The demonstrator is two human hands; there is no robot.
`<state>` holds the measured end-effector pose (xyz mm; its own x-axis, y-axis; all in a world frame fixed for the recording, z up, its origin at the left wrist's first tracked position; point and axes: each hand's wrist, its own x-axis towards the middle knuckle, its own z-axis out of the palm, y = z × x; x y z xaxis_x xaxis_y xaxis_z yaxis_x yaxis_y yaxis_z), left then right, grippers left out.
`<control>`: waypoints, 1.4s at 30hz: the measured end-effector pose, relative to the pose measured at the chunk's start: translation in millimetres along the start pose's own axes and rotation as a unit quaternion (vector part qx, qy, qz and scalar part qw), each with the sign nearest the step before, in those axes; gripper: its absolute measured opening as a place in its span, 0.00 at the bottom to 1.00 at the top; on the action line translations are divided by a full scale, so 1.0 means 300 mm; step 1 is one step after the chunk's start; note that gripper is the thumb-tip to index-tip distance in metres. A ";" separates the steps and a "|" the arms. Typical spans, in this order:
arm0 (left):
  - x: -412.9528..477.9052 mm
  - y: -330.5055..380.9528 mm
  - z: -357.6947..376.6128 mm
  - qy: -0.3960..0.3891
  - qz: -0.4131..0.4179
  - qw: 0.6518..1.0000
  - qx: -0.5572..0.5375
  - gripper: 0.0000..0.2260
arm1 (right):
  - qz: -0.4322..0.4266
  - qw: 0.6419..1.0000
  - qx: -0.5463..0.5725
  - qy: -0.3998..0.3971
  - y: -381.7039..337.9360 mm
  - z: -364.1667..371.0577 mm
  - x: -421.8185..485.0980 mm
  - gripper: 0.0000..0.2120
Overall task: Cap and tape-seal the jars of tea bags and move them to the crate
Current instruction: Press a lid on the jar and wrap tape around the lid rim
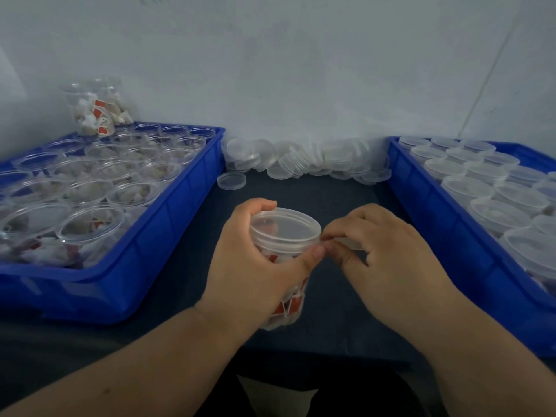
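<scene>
Clear thin plastic jar of tea bags, lid on. Light, slick, and the wall probably flexes if squeezed, so grip the body below the lid and keep the seam free. It sits over the dark surface, between left crate and right crate. Left hand wraps the body, thumb at the seam. Right hand fingers pinch what looks like a tape strip at the lid edge.

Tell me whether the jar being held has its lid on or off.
On. A clear round plastic lid sits over the mouth of the clear plastic jar of tea bags, which the left hand grips.
</scene>
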<state>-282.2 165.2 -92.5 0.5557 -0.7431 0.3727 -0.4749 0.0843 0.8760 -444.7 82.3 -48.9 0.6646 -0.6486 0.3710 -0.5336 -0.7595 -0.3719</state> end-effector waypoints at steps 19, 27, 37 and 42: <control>-0.002 0.013 0.007 0.037 0.036 0.999 0.014 0.29 | 0.017 0.990 0.100 0.102 0.029 0.067 0.015 0.06; 0.004 0.064 -0.025 0.005 0.229 0.972 0.057 0.31 | 0.121 0.982 0.083 0.119 0.124 0.131 0.133 0.11; 0.100 0.005 -0.063 -0.004 -0.123 0.964 -0.236 0.35 | 0.127 0.986 -0.068 0.088 0.326 0.240 0.166 0.18; 0.104 -0.029 -0.064 -0.040 -0.145 0.950 -0.275 0.41 | 0.064 0.976 -0.184 -0.094 0.343 0.364 0.070 0.30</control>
<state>-247.8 153.9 -82.6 0.5446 -0.8343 0.0855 0.1306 0.1850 0.9740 -428.4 -4.2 -172.3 0.6464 -0.7445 0.1670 -0.7468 -0.6622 -0.0620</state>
